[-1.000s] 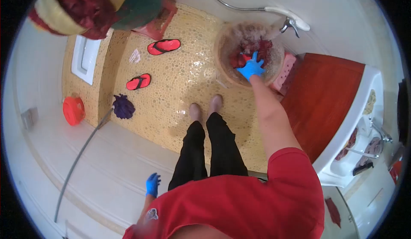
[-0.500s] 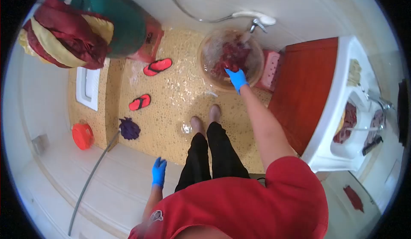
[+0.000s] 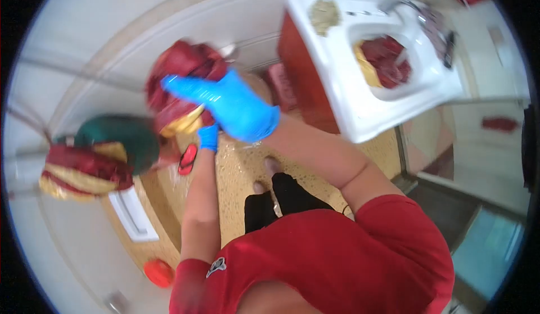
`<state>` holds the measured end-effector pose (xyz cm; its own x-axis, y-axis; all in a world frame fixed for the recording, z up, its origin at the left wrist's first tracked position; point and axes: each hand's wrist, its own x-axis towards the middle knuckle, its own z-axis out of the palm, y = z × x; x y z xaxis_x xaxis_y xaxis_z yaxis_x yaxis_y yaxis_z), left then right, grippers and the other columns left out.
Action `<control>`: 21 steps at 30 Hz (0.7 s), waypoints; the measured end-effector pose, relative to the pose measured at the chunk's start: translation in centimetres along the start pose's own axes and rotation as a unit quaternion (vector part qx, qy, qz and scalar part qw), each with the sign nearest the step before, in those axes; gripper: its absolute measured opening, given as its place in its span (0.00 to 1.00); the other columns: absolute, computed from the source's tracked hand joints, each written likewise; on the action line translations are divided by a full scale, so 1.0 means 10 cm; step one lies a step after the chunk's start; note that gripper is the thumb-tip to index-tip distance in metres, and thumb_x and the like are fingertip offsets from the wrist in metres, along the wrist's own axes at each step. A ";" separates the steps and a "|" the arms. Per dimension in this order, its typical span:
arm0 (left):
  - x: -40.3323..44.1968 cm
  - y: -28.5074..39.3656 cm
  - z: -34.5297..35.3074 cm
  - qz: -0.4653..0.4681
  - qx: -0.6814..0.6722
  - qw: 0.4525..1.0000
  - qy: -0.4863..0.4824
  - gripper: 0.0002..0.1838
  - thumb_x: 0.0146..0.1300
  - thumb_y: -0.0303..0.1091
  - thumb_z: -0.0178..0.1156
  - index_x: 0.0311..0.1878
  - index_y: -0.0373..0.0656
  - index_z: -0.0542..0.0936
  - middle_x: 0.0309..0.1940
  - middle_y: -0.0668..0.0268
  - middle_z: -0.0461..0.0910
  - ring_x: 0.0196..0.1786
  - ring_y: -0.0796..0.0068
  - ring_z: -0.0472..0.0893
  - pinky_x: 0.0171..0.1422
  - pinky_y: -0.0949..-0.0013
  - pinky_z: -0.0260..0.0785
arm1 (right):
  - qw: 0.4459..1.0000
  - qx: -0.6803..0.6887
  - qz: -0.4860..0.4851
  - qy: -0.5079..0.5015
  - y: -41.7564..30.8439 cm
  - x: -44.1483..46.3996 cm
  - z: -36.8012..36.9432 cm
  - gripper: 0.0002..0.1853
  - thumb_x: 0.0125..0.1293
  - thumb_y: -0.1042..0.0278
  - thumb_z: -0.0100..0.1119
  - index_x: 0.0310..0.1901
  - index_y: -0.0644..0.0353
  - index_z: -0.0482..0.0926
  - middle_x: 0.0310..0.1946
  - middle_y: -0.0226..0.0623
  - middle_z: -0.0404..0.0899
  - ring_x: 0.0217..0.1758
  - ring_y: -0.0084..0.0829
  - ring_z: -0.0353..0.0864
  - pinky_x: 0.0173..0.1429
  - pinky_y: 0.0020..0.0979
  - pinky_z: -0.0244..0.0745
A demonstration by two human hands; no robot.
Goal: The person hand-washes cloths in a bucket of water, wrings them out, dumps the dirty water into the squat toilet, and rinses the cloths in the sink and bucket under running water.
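Note:
A bunched dark red cloth [image 3: 183, 61] with a yellow part is lifted in front of me, above the wash basin. My right hand [image 3: 228, 103], in a blue rubber glove, lies over its near side with the fingers pressed along the fabric. Lower down, my left hand [image 3: 208, 137], also gloved in blue, grips the cloth near its yellow edge; most of its fingers are hidden behind the bundle. Partly covered by my right hand and the cloth is the basin [image 3: 259, 86] on the floor.
At right stands a white sink [image 3: 365, 111] on a red-brown cabinet [image 3: 309, 72], with red and yellow cloth [image 3: 385, 61] in its bowl. Another red and yellow bundle [image 3: 84, 170] sits by a green container [image 3: 121, 137]. A red slipper [image 3: 187, 159] lies on the pebbled floor.
My right hand has come up from the basin with the dark red cloth. My left hand has risen from my side to the cloth. The view has turned, showing more of the sink.

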<state>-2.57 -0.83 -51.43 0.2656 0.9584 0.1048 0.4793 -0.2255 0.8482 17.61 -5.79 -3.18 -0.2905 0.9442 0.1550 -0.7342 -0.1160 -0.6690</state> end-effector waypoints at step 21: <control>1.00 3.69 -0.99 0.038 -0.266 0.961 0.070 0.30 0.62 0.18 0.45 0.68 0.48 0.59 0.53 0.56 0.72 0.51 0.63 0.75 0.57 0.60 0.71 | 0.861 -0.399 0.049 0.311 1.46 -1.54 -1.81 0.59 0.49 0.57 0.71 0.72 0.59 0.35 0.67 0.52 0.57 0.65 0.43 0.63 0.63 0.39 0.64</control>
<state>9.50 2.15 -13.91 0.1502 0.9652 0.2139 -0.0422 -0.2099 0.9768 22.46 -16.43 -28.46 0.2401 0.9530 -0.1847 0.0029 -0.1910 -0.9816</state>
